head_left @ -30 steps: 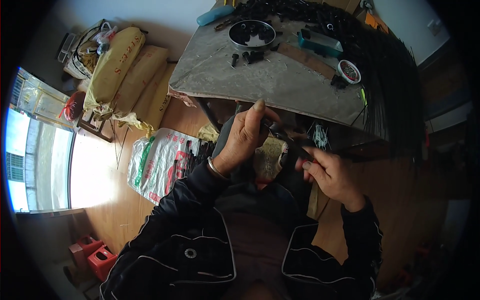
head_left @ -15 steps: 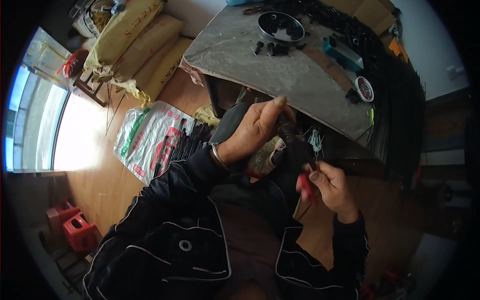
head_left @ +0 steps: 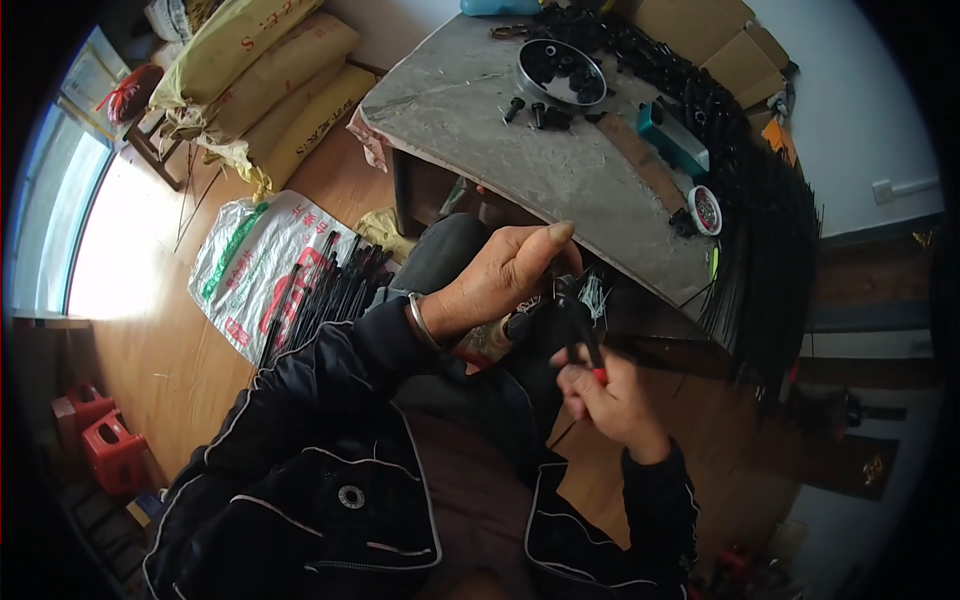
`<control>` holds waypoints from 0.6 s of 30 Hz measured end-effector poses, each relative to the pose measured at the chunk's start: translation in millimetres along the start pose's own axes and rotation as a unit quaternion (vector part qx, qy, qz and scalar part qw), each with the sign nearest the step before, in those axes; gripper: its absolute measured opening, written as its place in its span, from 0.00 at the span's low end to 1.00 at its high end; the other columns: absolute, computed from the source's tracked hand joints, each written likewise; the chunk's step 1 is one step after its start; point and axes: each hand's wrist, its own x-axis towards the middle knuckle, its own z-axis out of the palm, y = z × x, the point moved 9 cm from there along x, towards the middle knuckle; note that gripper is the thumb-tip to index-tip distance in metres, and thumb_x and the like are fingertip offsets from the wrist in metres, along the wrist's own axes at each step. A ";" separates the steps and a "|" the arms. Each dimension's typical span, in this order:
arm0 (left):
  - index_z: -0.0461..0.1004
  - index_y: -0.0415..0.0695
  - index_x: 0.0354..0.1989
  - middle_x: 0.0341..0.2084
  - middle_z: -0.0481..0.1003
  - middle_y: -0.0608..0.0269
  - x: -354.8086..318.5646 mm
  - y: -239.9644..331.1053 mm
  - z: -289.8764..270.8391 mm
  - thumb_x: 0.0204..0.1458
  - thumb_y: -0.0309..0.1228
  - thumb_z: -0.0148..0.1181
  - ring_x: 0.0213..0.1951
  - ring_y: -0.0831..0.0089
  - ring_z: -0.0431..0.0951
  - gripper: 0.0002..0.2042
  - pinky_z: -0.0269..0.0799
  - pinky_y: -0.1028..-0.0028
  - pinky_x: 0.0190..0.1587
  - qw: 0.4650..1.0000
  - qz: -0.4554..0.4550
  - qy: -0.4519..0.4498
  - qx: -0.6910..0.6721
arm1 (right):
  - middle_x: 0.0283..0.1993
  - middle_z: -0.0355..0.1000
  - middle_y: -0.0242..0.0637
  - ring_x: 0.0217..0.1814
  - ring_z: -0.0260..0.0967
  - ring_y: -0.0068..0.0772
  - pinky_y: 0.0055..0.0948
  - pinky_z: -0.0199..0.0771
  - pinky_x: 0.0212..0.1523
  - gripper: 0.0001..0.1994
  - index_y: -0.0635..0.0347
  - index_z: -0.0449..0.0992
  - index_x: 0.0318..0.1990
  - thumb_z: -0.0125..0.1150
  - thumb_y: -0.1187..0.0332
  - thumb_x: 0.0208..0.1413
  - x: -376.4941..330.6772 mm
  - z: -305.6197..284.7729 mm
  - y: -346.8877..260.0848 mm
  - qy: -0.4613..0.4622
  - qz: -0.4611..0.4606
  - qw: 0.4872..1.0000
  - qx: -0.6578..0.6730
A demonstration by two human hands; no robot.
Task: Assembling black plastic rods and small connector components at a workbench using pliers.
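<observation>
Two hands in use, one tool. Left hand point(head_left: 508, 272): fingers curled in, gripping one small dark part point(head_left: 565, 284), mostly hidden by the hand; thumb sticks up. Right hand point(head_left: 612, 400): fingers closed round one plier-like tool point(head_left: 580, 325), two dark arms, red at the grip, its head up against the part. Both sit just off the near edge of one grey table point(head_left: 470, 150), over the lap. On the table: one round metal dish point(head_left: 563, 101) of black pieces, about three more beside it, one teal box point(head_left: 672, 142), one white bowl point(head_left: 706, 212). Floor: two red stools.
</observation>
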 end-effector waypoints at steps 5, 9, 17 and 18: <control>0.77 0.38 0.28 0.16 0.70 0.69 -3.4 9.0 5.5 0.64 0.51 0.37 0.22 0.82 0.66 0.29 0.61 0.79 0.26 0.998 -0.020 -0.046 0.038 | 0.25 0.69 0.34 0.23 0.68 0.22 0.22 0.68 0.24 0.18 0.69 0.69 0.45 0.53 0.58 0.63 -10.4 30.3 14.6 -0.187 0.115 0.940 0.263; 0.78 0.39 0.28 0.19 0.72 0.68 -1.1 1.9 4.6 0.65 0.51 0.33 0.23 0.82 0.68 0.31 0.63 0.80 0.27 0.997 -0.047 -0.055 0.039 | 0.36 0.73 0.45 0.30 0.74 0.32 0.27 0.76 0.34 0.23 0.71 0.66 0.52 0.52 0.56 0.63 -0.9 23.4 -2.8 -0.120 0.061 0.974 0.181; 0.77 0.39 0.28 0.20 0.73 0.67 -2.0 3.3 7.1 0.65 0.51 0.32 0.23 0.81 0.69 0.31 0.65 0.80 0.27 0.994 -0.051 -0.077 0.056 | 0.40 0.74 0.46 0.34 0.75 0.31 0.27 0.75 0.36 0.27 0.71 0.62 0.59 0.52 0.55 0.63 -13.4 29.9 -5.9 -0.155 0.114 0.958 0.210; 0.77 0.39 0.28 0.20 0.73 0.67 -2.6 4.0 5.8 0.65 0.51 0.32 0.23 0.81 0.69 0.31 0.65 0.80 0.27 0.994 -0.049 -0.075 0.058 | 0.38 0.74 0.47 0.32 0.75 0.32 0.28 0.76 0.34 0.26 0.70 0.62 0.58 0.53 0.55 0.62 -13.4 30.5 -7.7 -0.149 0.118 0.960 0.207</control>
